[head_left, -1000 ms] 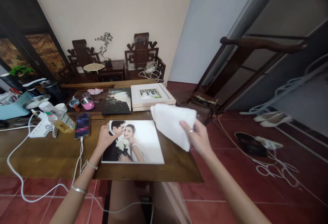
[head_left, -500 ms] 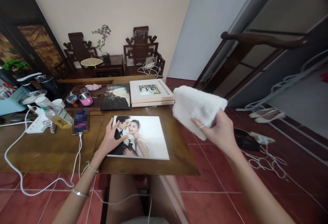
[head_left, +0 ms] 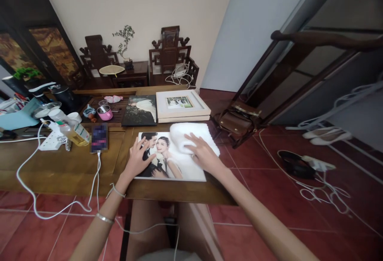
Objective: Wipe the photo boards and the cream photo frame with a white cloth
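Observation:
A wedding photo panel (head_left: 191, 169) lies face up at the front of the wooden table, showing a couple in dark suit and white dress. My left hand (head_left: 138, 158) rests on its left side with fingers spread, holding it down. On the panel's upper right, my right hand (head_left: 203, 151) presses a fluffy white cloth (head_left: 178, 131), its fingers bent into the fabric. Part of the cloth hangs past the panel's right edge. The thumb is partly hidden by the hand and cloth.
Behind the panel are a dark photo panel (head_left: 139, 111) and stacked white frames (head_left: 182, 113). A phone (head_left: 99, 138) on a white cable, a bottle (head_left: 74, 131), a power strip (head_left: 50, 141) and a pink cup (head_left: 104, 113) stand left. A brown bag (head_left: 236, 121) sits right, beyond the table edge.
My right hand has brought the cloth from the air at the right, leftward and down onto the panel. My left hand stays on the panel. The view has shifted slightly.

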### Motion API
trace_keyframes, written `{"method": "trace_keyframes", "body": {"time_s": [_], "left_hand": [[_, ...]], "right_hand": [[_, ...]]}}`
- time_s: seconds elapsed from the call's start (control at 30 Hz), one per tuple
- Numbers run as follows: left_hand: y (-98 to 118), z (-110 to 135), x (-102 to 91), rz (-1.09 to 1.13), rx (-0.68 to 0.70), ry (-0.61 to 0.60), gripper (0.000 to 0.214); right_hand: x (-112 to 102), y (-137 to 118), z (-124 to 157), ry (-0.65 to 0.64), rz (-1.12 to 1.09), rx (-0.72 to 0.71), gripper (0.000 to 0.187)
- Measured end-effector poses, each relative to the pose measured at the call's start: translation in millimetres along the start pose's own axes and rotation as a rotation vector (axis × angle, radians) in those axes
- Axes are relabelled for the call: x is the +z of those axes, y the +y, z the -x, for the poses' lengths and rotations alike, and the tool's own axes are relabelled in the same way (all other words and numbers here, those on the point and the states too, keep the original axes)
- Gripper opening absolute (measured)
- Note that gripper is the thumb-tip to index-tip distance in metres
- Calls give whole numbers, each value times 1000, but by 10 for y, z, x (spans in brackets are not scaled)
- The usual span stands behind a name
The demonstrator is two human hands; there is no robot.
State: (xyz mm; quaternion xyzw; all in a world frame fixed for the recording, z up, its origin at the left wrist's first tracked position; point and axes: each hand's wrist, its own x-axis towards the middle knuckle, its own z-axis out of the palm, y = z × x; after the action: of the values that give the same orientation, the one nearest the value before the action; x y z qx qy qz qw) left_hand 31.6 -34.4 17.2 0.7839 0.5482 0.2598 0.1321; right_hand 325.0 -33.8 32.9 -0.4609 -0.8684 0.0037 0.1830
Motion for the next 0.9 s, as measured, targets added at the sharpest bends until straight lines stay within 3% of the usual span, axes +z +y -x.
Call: {"method": "trace_keyframes", "body": {"time_s": [0.13, 0.3, 0.67, 0.77, 0.9], "left_hand": [[32, -8, -46, 42, 3, 42, 50], [52, 39, -62, 127, 7, 116, 46], [52, 42, -76, 172, 11, -14, 50], [56, 25, -80, 177, 2, -9, 47], [33, 10, -72, 166, 10, 8, 46]], "right_hand": [[30, 35, -168, -21, 29, 54, 60], [94, -72, -144, 34, 68, 81, 55], [44, 7, -207, -6, 79, 46, 53], [23, -59, -124, 5, 67, 21, 51], [-21, -227, 183, 30, 17, -77, 43]]}}
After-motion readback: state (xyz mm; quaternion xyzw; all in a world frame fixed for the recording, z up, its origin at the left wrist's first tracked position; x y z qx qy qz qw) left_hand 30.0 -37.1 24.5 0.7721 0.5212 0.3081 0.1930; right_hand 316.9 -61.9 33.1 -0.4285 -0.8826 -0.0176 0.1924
